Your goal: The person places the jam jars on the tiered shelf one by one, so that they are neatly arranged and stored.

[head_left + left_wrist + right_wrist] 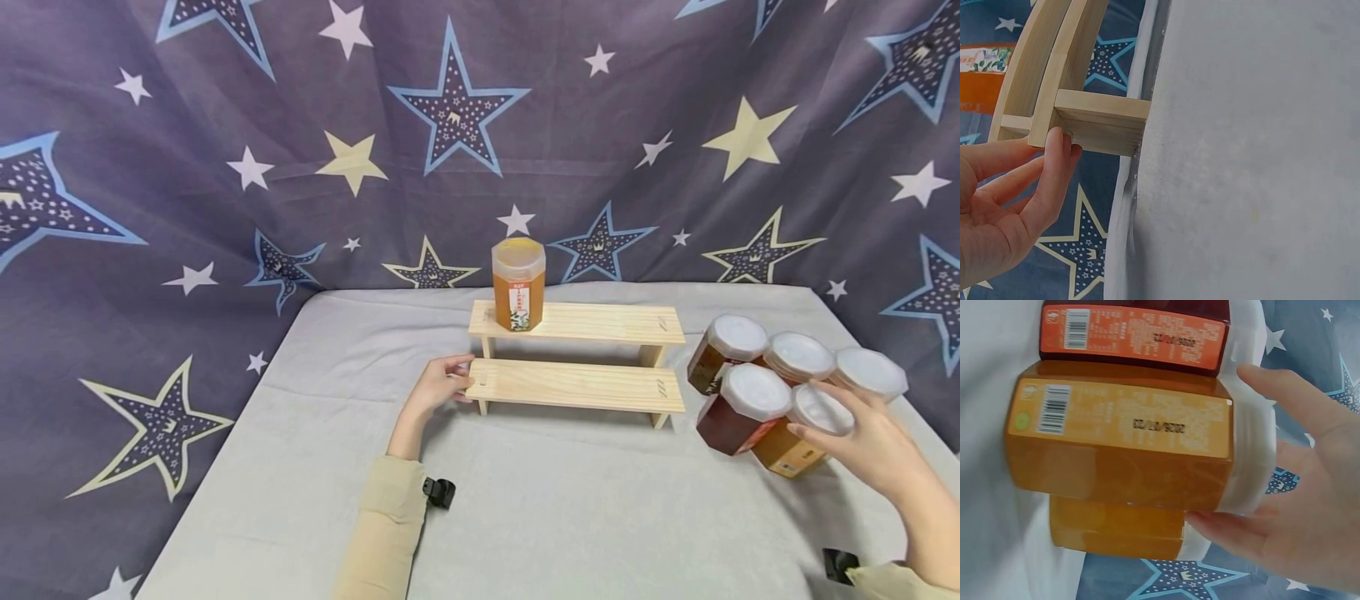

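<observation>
In the head view, my left hand [438,383] pinches the left end of the lower board of a two-tier wooden stand [573,385]. The left wrist view shows the thumb and fingers [1054,162] on either side of that board's end. My right hand [873,433] holds a hexagonal amber jar [787,450] by its white lid. In the right wrist view, thumb and fingers straddle that lid [1250,444], and the jar's yellow label faces the camera. Directly left of it stands a dark red jar [731,421]. Another amber jar [517,292] rests on the stand's upper board, at the left.
Behind the held jar are a dark brown jar [708,362], a white-lidded jar [798,357] and another white-lidded jar [870,371], close together. A pale grey cloth [562,508] covers the table. A star-patterned curtain [555,167] hangs behind it.
</observation>
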`<state>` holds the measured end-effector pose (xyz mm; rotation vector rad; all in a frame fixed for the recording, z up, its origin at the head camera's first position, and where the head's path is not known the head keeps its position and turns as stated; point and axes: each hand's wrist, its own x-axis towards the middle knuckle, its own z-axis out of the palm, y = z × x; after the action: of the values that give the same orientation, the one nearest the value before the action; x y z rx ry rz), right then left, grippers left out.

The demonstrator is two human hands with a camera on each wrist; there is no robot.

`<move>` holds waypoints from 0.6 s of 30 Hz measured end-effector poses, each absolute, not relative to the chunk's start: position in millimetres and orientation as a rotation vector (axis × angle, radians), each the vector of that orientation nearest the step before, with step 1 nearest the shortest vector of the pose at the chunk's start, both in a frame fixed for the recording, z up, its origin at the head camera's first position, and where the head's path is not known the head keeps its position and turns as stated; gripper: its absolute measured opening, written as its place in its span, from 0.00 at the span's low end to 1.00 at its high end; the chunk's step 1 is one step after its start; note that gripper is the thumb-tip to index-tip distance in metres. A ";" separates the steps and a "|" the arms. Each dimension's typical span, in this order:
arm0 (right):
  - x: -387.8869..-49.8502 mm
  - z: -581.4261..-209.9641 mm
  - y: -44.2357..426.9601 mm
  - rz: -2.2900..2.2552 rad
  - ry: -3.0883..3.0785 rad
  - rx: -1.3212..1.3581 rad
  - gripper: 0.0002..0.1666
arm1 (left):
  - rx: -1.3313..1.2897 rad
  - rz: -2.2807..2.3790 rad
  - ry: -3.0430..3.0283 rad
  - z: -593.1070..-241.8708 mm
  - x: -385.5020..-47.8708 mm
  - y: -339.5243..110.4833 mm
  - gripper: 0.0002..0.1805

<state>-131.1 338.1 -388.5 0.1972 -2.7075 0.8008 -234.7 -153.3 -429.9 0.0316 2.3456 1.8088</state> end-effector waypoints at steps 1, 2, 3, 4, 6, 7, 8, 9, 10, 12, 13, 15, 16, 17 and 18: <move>-130.4 -388.8 337.6 0.797 -2.722 0.167 0.34 | 0.039 1.808 2.343 -429.8 -234.6 -153.5 0.25; -130.0 -389.5 336.9 0.797 -2.733 0.140 0.35 | 0.047 1.806 2.341 -429.8 -234.4 -153.6 0.25; -129.6 -390.2 336.2 0.799 -2.739 0.115 0.35 | 0.049 1.809 2.340 -430.0 -234.5 -153.8 0.25; -129.2 -390.9 335.6 0.800 -2.748 0.088 0.36 | 0.051 1.808 2.341 -429.8 -234.8 -153.8 0.25; -128.2 -391.8 334.1 0.801 -2.768 0.035 0.36 | 0.045 1.804 2.346 -430.1 -235.4 -153.4 0.25; -128.0 -392.4 333.4 0.811 -2.765 0.021 0.36 | 0.038 1.804 2.349 -430.2 -235.5 -153.2 0.25; -127.9 -393.1 332.7 0.816 -2.763 0.008 0.36 | 0.033 1.804 2.351 -430.4 -235.7 -153.1 0.24; -127.9 -394.0 332.3 0.822 -2.753 0.004 0.36 | 0.022 1.804 2.352 -430.7 -235.8 -153.0 0.24; -127.7 -395.0 331.7 0.825 -2.746 -0.004 0.35 | 0.020 1.802 2.355 -431.1 -235.9 -153.1 0.24; -128.0 -397.2 330.8 0.829 -2.729 -0.020 0.35 | 0.013 1.799 2.359 -431.6 -235.8 -153.1 0.24; -128.3 -398.5 330.5 0.829 -2.719 -0.029 0.35 | 0.007 1.801 2.357 -431.6 -235.8 -152.9 0.24; -128.1 -400.5 330.0 0.821 -2.706 -0.056 0.35 | -0.003 1.805 2.353 -431.8 -235.7 -152.7 0.24; -127.4 -401.3 329.8 0.815 -2.697 -0.073 0.35 | -0.003 1.807 2.353 -431.7 -235.5 -152.5 0.24; -126.4 -402.1 329.7 0.811 -2.684 -0.089 0.35 | -0.002 1.809 2.350 -431.3 -235.3 -152.0 0.24; -124.9 -403.1 329.7 0.806 -2.668 -0.105 0.36 | 0.000 1.809 2.346 -431.0 -235.1 -151.3 0.24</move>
<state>-124.9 329.7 -403.1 -0.1046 -2.6679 0.8057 -235.1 -151.3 -431.0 0.0000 2.3465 1.8088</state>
